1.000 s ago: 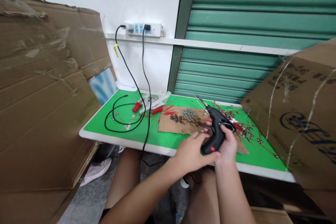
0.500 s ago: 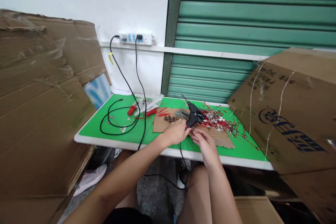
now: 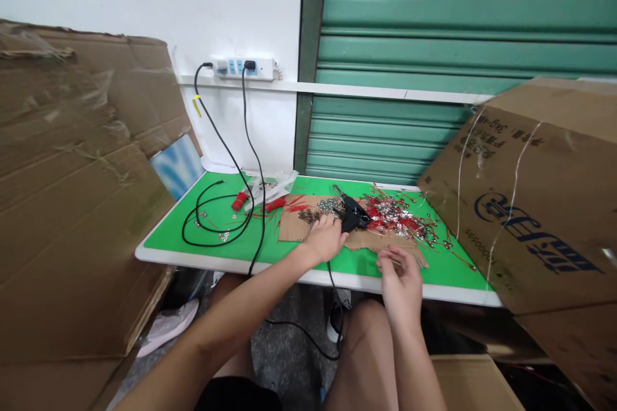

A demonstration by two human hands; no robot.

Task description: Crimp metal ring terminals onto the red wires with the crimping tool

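Note:
On the piece of cardboard, my left hand reaches over small dark and silvery metal parts, its fingers stretched out. Right beside its fingertips lies a black glue gun, nozzle toward the back. My right hand hovers over the front edge of the cardboard, fingers curled together; whatever they pinch is too small to make out. Behind it spreads a pile of red cords with shiny metal pieces.
Bundled red cords, a red roll and a clear plastic bag lie left on the green tabletop. Black cables hang from the power strip. Large cardboard boxes flank the table, left and right.
My right hand has drawn away from the glue gun toward the right and nearer to me. The gun sits slightly lower, while my left hand stays nearly in place.

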